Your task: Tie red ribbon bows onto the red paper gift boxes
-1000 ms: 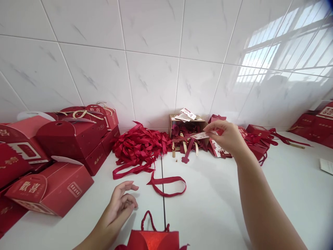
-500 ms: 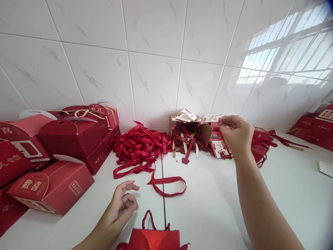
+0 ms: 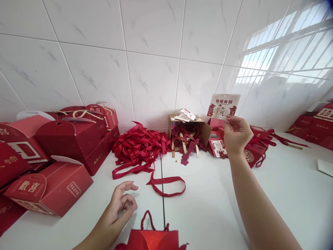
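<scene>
White tiled floor (image 3: pixel 208 194): stack of red cardboard gift boxes (image 3: pixel 52 152) far left, pile of red satin ribbons (image 3: pixel 140 146) centre far.
R hand (image 3: pixel 235 133) raised far right, fingertips pinching beige printed paper card (image 3: pixel 224 106) upright.
L hand (image 3: pixel 119 208) near, fingers loosely curled, holding nothing, just left of red paper bag w/ cord handle (image 3: pixel 153 238).

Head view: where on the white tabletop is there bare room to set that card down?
Bare tabletop lies between the loose ribbon loop and the right hand's forearm, and further right toward the white slip. Crowded: red boxes on the left, ribbon pile and cardboard box along the wall. The card is held upright; the left hand rests beside the red bag.
</scene>
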### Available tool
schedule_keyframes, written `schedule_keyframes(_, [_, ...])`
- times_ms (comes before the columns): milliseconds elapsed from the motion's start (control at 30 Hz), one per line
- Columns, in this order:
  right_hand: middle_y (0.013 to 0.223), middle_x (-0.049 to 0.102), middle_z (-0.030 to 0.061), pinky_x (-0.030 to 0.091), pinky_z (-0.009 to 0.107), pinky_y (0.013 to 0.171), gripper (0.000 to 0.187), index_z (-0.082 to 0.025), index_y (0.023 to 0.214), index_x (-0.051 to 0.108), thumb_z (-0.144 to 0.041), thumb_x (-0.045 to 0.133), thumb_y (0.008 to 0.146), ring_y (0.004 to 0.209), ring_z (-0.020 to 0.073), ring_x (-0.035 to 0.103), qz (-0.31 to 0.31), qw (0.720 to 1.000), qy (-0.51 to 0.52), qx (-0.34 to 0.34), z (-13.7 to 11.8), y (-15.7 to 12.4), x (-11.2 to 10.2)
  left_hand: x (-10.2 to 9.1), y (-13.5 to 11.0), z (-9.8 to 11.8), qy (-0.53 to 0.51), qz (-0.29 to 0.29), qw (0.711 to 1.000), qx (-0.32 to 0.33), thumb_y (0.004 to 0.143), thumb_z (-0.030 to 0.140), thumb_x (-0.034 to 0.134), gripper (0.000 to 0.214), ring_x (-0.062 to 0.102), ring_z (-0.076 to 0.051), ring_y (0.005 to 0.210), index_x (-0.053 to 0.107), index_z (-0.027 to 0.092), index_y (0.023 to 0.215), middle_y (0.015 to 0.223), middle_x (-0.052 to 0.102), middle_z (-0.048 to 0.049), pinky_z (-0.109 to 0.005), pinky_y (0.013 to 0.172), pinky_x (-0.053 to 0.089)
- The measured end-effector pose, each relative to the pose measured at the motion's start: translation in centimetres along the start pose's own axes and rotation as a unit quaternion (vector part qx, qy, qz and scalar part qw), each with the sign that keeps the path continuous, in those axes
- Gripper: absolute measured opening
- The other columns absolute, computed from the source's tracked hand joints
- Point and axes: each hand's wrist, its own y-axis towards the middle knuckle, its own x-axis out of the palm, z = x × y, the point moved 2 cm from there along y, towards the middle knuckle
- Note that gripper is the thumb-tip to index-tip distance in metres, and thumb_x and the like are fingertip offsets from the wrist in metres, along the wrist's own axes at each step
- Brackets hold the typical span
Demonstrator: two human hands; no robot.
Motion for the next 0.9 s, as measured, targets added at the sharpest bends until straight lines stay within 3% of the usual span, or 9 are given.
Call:
schedule_keyframes(67, [0.086, 0.066, 0.006, 0.056, 0.035, 0.077, 0.012, -0.018, 0.084, 0.06, -0.027, 0.062, 0.077, 0.082, 0.0186, 0.066, -0.015, 0.999, 0.002, 0.036, 0.1, 0.1, -0.1, -0.1, 0.0, -0.1, 0.0, 0.004, 1.0, 0.001, 0.086, 0.044, 0.047, 0.041, 0.052, -0.016, 0.073, 0.035, 0.027, 0.121, 0.112, 0.051, -0.008, -0.034, 0.073, 0.044])
schedule_keyframes(200, [0.081, 0.065, 0.0044, 0.055, 0.034, 0.072, 0.026, -0.018, 0.088, 0.056, -0.033, 0.067, 0.07, 0.073, 0.0172, 0.065, -0.102, 0.981, 0.049, 0.155, 0.6, -0.7, 1.0, -0.1, 0.1, -0.2, 0.009, -0.017, 1.0, 0.003, 0.086, 0.04, 0.05, 0.04, 0.054, -0.017, 0.074, 0.036, 0.028, 0.121, 0.113, 0.052, -0.008, -0.034, 0.074, 0.044])
schedule_keyframes(400, [0.097, 0.066, 0.0091, 0.052, 0.034, 0.085, 0.025, -0.016, 0.092, 0.056, -0.03, 0.061, 0.073, 0.089, 0.0181, 0.064, -0.179, 0.961, 0.066, 0.199, 2.2, -1.4, 6.9, -0.3, 0.3, -0.4, 0.01, -0.038, 0.999, -0.014, 0.089, 0.032, 0.046, 0.037, 0.054, -0.015, 0.074, 0.03, 0.028, 0.122, 0.114, 0.05, -0.0077, -0.032, 0.073, 0.042])
schedule_keyframes(500, [0.111, 0.065, 0.0125, 0.053, 0.032, 0.082, 0.031, -0.014, 0.098, 0.061, -0.023, 0.063, 0.069, 0.094, 0.0205, 0.064, -0.233, 0.944, 0.062, 0.225, 3.2, -0.6, 9.7, -0.6, 0.4, -0.3, -0.002, -0.063, 0.997, -0.034, 0.089, 0.031, 0.046, 0.036, 0.054, -0.015, 0.077, 0.031, 0.028, 0.122, 0.115, 0.049, -0.0073, -0.033, 0.079, 0.042])
schedule_keyframes(567, [0.125, 0.059, 0.0142, 0.054, 0.031, 0.078, 0.039, -0.013, 0.103, 0.063, -0.018, 0.064, 0.064, 0.097, 0.0225, 0.064, -0.263, 0.934, 0.062, 0.235, 3.6, -0.3, 10.4, -0.7, 0.3, -0.2, -0.007, -0.07, 0.997, -0.039, 0.088, 0.031, 0.046, 0.036, 0.054, -0.015, 0.078, 0.032, 0.028, 0.121, 0.115, 0.049, -0.0074, -0.033, 0.08, 0.042])
schedule_keyframes(733, [0.147, 0.038, 0.0122, 0.053, 0.033, 0.087, 0.049, -0.017, 0.119, 0.059, -0.014, 0.055, 0.07, 0.107, 0.0224, 0.062, -0.256, 0.941, 0.061, 0.214, 1.8, -0.3, 8.2, -0.7, 0.2, 0.1, 0.015, -0.094, 0.995, -0.029, 0.087, 0.026, 0.044, 0.036, 0.052, -0.015, 0.079, 0.031, 0.027, 0.121, 0.117, 0.047, -0.0083, -0.032, 0.076, 0.041])
schedule_keyframes(800, [0.146, 0.039, 0.0106, 0.051, 0.036, 0.092, 0.047, -0.021, 0.123, 0.055, -0.018, 0.054, 0.076, 0.106, 0.0212, 0.062, -0.249, 0.946, 0.069, 0.197, -1.3, -0.3, 6.1, -0.7, 0.1, 0.1, 0.031, -0.093, 0.995, -0.022, 0.088, 0.023, 0.042, 0.035, 0.052, -0.015, 0.079, 0.031, 0.028, 0.121, 0.118, 0.047, -0.0077, -0.032, 0.075, 0.04])
schedule_keyframes(833, [0.139, 0.047, 0.0102, 0.051, 0.037, 0.091, 0.044, -0.022, 0.123, 0.055, -0.022, 0.055, 0.079, 0.106, 0.0212, 0.063, -0.259, 0.944, 0.092, 0.185, -3.5, -0.4, 4.9, -0.7, 0.1, 0.1, 0.036, -0.089, 0.995, -0.019, 0.088, 0.023, 0.041, 0.035, 0.052, -0.014, 0.079, 0.031, 0.028, 0.121, 0.118, 0.047, -0.0075, -0.032, 0.075, 0.04])
schedule_keyframes(900, [0.12, 0.062, 0.0084, 0.053, 0.037, 0.088, 0.033, -0.024, 0.117, 0.059, -0.032, 0.056, 0.085, 0.106, 0.0216, 0.062, -0.381, 0.904, 0.148, 0.126, -9.0, -1.3, 2.5, -0.7, 0.1, -0.1, 0.039, -0.083, 0.996, -0.012, 0.088, 0.023, 0.042, 0.035, 0.053, -0.015, 0.078, 0.033, 0.028, 0.12, 0.116, 0.049, -0.0075, -0.032, 0.074, 0.041])
